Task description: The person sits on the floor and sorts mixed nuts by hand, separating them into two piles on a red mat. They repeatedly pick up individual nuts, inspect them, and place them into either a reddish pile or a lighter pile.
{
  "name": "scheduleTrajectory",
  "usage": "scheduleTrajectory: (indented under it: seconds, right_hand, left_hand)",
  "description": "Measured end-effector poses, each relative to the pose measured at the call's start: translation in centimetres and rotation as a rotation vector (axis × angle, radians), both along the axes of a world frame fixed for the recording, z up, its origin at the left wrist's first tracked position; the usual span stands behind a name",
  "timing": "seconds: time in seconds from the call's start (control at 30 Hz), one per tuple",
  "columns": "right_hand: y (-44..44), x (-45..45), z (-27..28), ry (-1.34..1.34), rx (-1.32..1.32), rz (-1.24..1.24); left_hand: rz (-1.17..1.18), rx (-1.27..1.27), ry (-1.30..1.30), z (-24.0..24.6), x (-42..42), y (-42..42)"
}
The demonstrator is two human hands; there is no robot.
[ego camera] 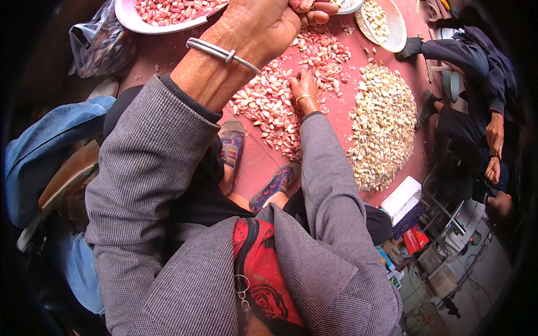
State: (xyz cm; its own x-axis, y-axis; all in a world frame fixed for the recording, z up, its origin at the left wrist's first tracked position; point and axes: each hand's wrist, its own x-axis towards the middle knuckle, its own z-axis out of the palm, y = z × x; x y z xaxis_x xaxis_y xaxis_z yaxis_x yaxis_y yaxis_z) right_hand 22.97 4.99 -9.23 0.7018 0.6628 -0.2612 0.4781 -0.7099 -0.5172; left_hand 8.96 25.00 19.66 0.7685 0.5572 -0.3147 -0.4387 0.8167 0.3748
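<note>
My left hand [277, 21] is raised close to the camera at the top edge, palm up, a silver bangle [222, 52] on its wrist. Its fingers curl and are partly cut off by the frame; what lies in them is unclear. Lower down, my right hand [306, 87], with a gold-coloured bracelet on the wrist, reaches into a spread of pink-skinned garlic cloves [271, 111]. Its fingertips touch the cloves, and whether one is pinched there is hidden. More pink cloves [323, 54] lie just beyond it. To the right rises a larger heap of pale, yellowish cloves [382, 126].
A white basin [162, 29] of pink cloves stands at top left beside a clear plastic bag [103, 46]. At top right, a woven plastic basket [397, 29] holds pale cloves. Another person [466, 46] sits at right. A white box [401, 199] lies beyond my right knee.
</note>
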Motion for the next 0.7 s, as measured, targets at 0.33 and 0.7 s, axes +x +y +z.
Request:
scheduleTrajectory:
  seconds: [0.33,0.7]
  right_hand:
    - [-1.7,0.1,1.1,0.734,0.395,-0.449]
    - [1.1,2.3,16.8,0.727,0.852,-0.195]
  left_hand:
    - [-0.024,-0.021,-0.014,-0.6,0.7,0.2]
    - [-0.171,-0.006,0.235,-3.3,1.3,-1.7]
